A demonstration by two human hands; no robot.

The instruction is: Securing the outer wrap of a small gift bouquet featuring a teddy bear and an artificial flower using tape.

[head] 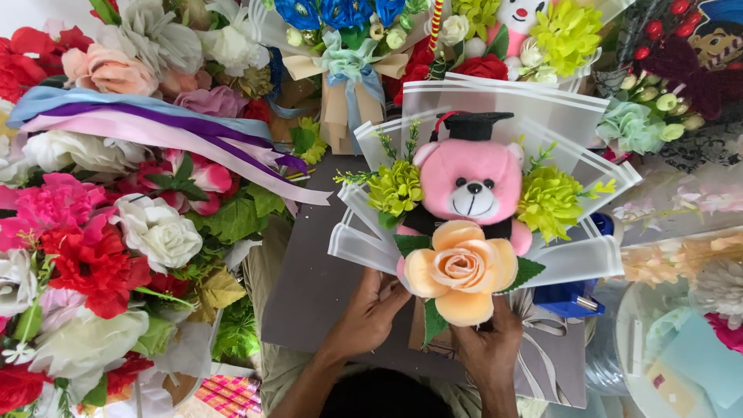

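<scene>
A bouquet (pixel 573 116) wrapped in frosted white sheets stands in the middle. It holds a pink teddy bear (pixel 470 179) with a black graduation cap, yellow-green flowers (pixel 551 200) on both sides and a large peach rose (pixel 461 268) in front. My left hand (pixel 370 313) rests against the wrap's lower left, just under the rose. My right hand (pixel 489 344) grips the bouquet's base below the rose, fingers closed around it.
Artificial flowers (pixel 93 255) in red, pink and white pile up on the left, with purple, pink and blue ribbons (pixel 155 124) across them. More bouquets (pixel 348 46) lie behind. A blue tool (pixel 569 298) sits to the right, near a grey board (pixel 309 286).
</scene>
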